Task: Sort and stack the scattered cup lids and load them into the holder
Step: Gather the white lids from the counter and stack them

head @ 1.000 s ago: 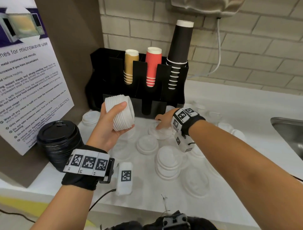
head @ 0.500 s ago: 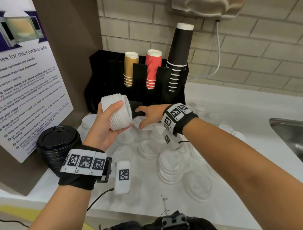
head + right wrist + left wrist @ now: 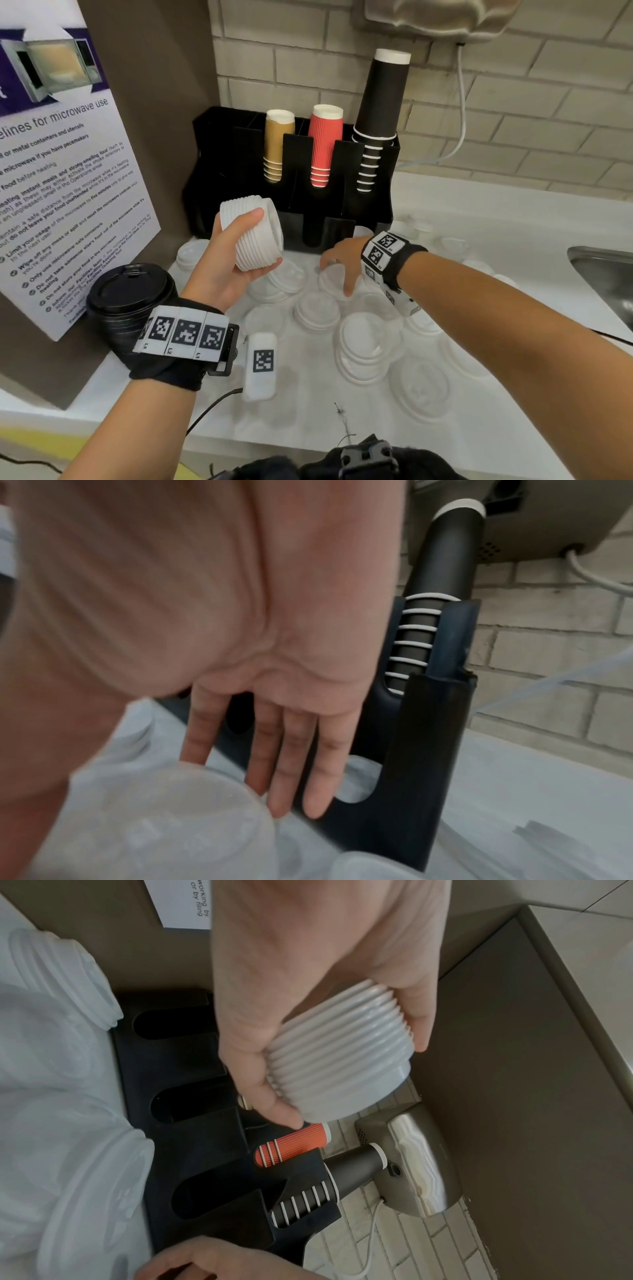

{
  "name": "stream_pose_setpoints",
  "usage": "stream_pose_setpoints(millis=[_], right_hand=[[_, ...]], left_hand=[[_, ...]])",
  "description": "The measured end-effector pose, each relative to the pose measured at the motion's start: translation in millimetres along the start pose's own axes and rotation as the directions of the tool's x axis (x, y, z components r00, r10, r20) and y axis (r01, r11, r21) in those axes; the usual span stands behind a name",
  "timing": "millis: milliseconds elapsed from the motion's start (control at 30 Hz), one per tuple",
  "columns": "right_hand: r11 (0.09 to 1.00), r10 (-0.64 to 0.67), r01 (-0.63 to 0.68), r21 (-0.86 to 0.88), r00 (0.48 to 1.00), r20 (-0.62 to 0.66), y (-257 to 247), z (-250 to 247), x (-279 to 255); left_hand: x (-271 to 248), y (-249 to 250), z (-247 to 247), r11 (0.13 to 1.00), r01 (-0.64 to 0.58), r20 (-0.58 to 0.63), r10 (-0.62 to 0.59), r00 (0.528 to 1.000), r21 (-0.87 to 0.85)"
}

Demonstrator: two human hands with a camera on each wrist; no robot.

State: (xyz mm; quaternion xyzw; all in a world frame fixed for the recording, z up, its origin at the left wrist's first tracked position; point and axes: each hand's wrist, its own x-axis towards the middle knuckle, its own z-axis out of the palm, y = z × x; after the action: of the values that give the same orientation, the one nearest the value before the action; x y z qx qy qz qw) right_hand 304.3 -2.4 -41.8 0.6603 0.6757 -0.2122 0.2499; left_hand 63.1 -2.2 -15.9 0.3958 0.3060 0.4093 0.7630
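Observation:
My left hand [image 3: 265, 241] grips a thick stack of small white lids [image 3: 260, 250] on its side, raised in front of the black holder [image 3: 239, 154]; the left wrist view shows thumb and fingers of that hand [image 3: 356, 1081] curled round the ribbed stack [image 3: 329, 1053]. My right hand [image 3: 337, 274] reaches down over a single small white lid [image 3: 329, 286] on the counter, fingers spread and fairly straight. In the right wrist view the fingertips [image 3: 281, 804] touch beside a blurred lid [image 3: 164, 831], just in front of the holder [image 3: 428, 737].
Several white lids lie scattered on the counter: a small stack [image 3: 317, 308], a larger stack [image 3: 366, 346], flat wide lids [image 3: 421, 387]. A stack of black lids [image 3: 128, 301] stands at left under a poster [image 3: 61, 192]. The holder carries paper cups [image 3: 325, 147]. A steel sink [image 3: 603, 274] is at right.
My right hand went from a lid on the counter to the held stack, then came back down over another lid. The left hand kept the stack raised, almost still.

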Motion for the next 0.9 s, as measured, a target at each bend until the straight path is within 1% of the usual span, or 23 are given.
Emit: stream_pose_setpoints(millis=[67,133,200,233,267,333,367,400,433,533,667,733,900], right_hand=[[1.0,-0.021,0.022,0.002,0.999,-0.049,2.2,1.9,1.4],[0.996,-0.022,0.034,0.087,0.99,-0.136,7.3,-0.2,-5.0],[0.962,0.013,0.051,0.267,0.972,-0.234,11.9,-6.8,-20.5],[0.917,0.03,0.089,0.389,0.957,-0.288,12.6,-10.3,-30.9],[0.841,0.042,0.15,0.519,0.94,-0.34,11.5,-13.3,-42.3],[0.604,0.058,0.312,0.733,0.901,-0.431,2.9,-15.5,-66.4],[0.49,0.061,0.386,0.781,0.879,-0.473,-2.9,-14.6,-77.7],[0.413,0.061,0.447,0.794,0.856,-0.514,-9.1,-11.9,-88.1],[0.371,0.061,0.495,0.785,0.831,-0.553,-15.5,-7.6,-96.9],[0.321,0.083,0.594,0.738,0.758,-0.647,-32.8,9.2,-115.4],[0.267,0.176,0.663,0.699,0.68,-0.712,-45.0,33.7,-124.7],[0.252,0.217,0.672,0.696,0.662,-0.718,-47.0,44.6,-127.8],[0.257,0.269,0.68,0.686,0.632,-0.727,-50.9,59.4,-133.2]], left_hand=[[0.2,-1.0,1.7,1.0,0.012,-0.003,-0.012,1.0,-0.013],[0.6,-2.4,1.6,0.999,0.017,-0.021,-0.018,1.0,-0.034],[1.2,-4.5,1.7,0.998,0.036,-0.014,-0.037,0.999,-0.042],[1.2,-6.1,2.5,0.998,0.05,-0.001,-0.05,0.999,-0.037],[0.9,-8.1,4.1,0.998,0.062,0.013,-0.062,0.998,-0.032],[0.2,-13.2,8.8,0.996,0.083,0.042,-0.082,0.996,-0.02],[-0.4,-16.1,11.9,0.996,0.093,0.059,-0.092,0.994,-0.011],[-1.2,-18.9,15.1,0.995,0.101,0.076,-0.101,0.992,0.001],[-1.9,-21.6,18.4,0.994,0.108,0.094,-0.109,0.99,0.015],[-4.6,-28.5,28.1,0.991,0.121,0.144,-0.128,0.981,0.059],[-9.5,-34.7,39.0,0.986,0.129,0.179,-0.147,0.973,0.111],[-12.1,-36.8,42.0,0.984,0.134,0.187,-0.154,0.97,0.116],[-17.2,-42.9,48.7,0.98,0.136,0.214,-0.166,0.963,0.148]])
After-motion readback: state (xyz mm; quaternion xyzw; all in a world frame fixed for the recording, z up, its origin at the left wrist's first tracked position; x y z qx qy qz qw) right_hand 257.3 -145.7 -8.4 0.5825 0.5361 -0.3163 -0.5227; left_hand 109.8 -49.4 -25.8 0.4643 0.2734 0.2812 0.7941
